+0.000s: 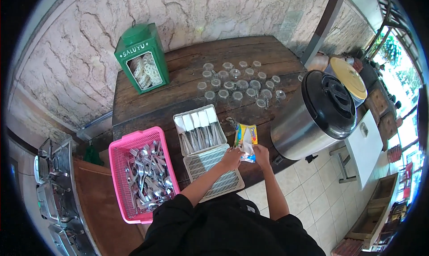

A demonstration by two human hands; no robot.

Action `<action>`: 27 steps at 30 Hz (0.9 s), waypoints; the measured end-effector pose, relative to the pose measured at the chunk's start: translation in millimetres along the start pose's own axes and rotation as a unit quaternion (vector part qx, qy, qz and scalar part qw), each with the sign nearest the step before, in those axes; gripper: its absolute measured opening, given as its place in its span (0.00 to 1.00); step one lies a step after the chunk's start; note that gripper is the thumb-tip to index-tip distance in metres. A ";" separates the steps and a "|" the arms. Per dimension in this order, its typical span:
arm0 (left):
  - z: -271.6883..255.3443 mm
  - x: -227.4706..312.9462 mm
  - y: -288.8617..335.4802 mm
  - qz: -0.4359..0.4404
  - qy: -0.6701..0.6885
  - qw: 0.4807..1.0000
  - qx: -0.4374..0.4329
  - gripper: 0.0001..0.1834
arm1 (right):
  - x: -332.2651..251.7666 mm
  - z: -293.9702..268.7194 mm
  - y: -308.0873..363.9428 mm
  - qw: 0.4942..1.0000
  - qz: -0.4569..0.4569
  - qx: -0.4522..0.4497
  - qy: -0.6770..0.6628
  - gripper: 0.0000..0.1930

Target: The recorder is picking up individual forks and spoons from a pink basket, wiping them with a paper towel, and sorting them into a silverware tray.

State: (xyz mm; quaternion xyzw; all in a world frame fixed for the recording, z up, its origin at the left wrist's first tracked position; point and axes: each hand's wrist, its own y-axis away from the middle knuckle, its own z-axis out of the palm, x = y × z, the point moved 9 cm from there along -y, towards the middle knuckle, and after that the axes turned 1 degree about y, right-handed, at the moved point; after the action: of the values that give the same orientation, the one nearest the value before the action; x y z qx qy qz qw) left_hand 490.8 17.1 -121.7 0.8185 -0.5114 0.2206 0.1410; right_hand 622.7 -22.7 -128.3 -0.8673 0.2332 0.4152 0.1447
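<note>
A yellow-and-blue plastic packet [248, 131] with white showing at its near end lies at the table's front edge. My right hand [260, 155] is closed on the packet's right side. My left hand [233, 159] is closed at the packet's lower left, its fingertips on a thin white sheet, perhaps a tissue; my fingers partly hide it. Left of the packet, a cream tray [176, 130] holds several pieces of cutlery in a row, their upper ends wrapped in white. Nearer to me sits a cream slatted basket [213, 168], under my left forearm.
A pink basket [117, 175] full of loose spoons and forks stands at the left. Upturned glass mugs [241, 84] cover the table's back middle. A large steel drink container [292, 126] stands on the right. A green box [156, 63] of crackers is at the back left.
</note>
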 end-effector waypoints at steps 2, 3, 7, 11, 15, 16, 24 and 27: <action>-5.6 0.6 -2.0 0.019 0.045 0.999 0.024 0.19 | 5.6 -2.1 -4.1 0.996 0.051 0.007 -0.072 0.12; -13.0 4.0 -3.6 0.037 0.092 0.994 0.044 0.16 | 6.5 -6.7 -5.4 0.986 0.065 0.032 -0.150 0.12; -66.2 -3.0 8.3 0.008 0.291 0.931 0.219 0.11 | -44.0 -21.6 -1.7 0.940 0.122 0.043 -0.315 0.12; -86.1 3.0 20.9 -0.097 0.485 0.845 0.204 0.16 | -84.5 -20.5 8.0 0.910 0.136 -0.026 -0.390 0.10; -102.9 10.6 37.8 -0.068 0.573 0.805 0.140 0.16 | -119.0 5.5 23.6 0.880 0.128 -0.131 -0.438 0.10; -105.2 5.3 45.5 -0.066 0.576 0.800 0.153 0.14 | -121.6 14.5 27.3 0.864 0.151 -0.153 -0.456 0.11; -133.5 -14.5 111.6 -0.100 0.572 0.789 0.203 0.12 | -176.0 56.4 50.3 0.859 0.149 -0.298 -0.389 0.12; -137.1 -24.6 134.7 -0.109 0.547 0.790 0.252 0.12 | -198.3 78.9 61.1 0.851 0.124 -0.345 -0.376 0.12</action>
State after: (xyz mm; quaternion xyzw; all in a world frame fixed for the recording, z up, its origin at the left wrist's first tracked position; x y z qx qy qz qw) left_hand 330.6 39.9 -15.2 0.6177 -0.1818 0.7360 0.2089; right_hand 430.8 16.9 -24.0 -0.6030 0.1084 0.7778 -0.1401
